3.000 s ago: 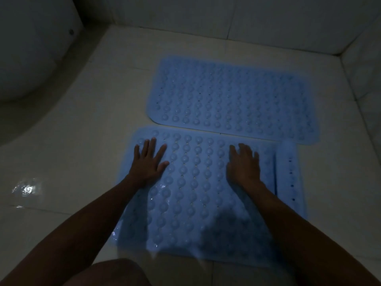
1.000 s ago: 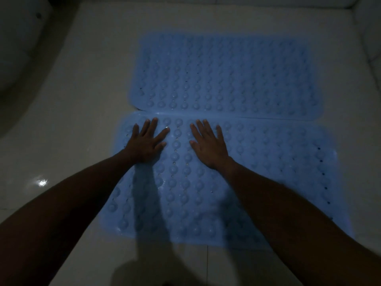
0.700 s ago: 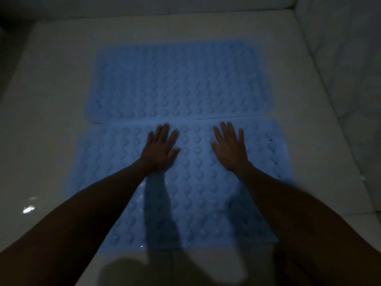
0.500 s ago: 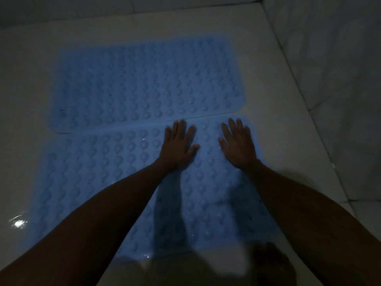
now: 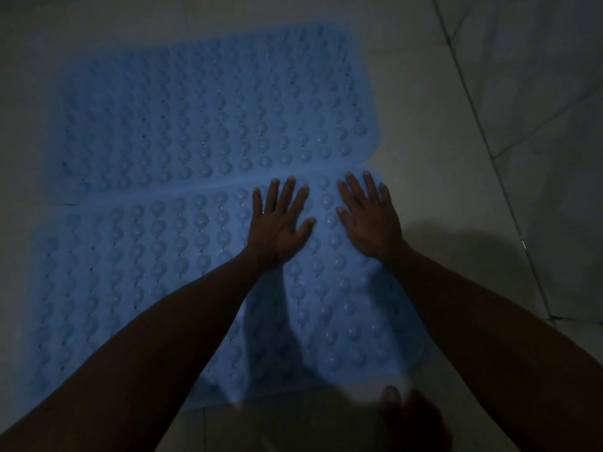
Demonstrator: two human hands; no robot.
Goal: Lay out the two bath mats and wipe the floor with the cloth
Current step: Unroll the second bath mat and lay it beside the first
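Two blue bath mats with rows of round bumps lie flat side by side on the pale tiled floor. The far mat (image 5: 208, 112) touches the near mat (image 5: 130, 275) along their long edges. My left hand (image 5: 280, 223) presses flat on the near mat near its far right part, fingers spread. Just right of it, my right hand (image 5: 370, 216) presses flat on the same mat at its far right corner. No cloth is in view.
A tiled wall (image 5: 538, 93) rises on the right, meeting the floor (image 5: 424, 125) along a diagonal line. My foot (image 5: 411, 415) stands on the floor just below the near mat's front edge. The light is dim.
Both hands slid rightward across the near mat, from its left part to its right end. Three seconds ago its right end was folded over; it now lies flat. The view swung right.
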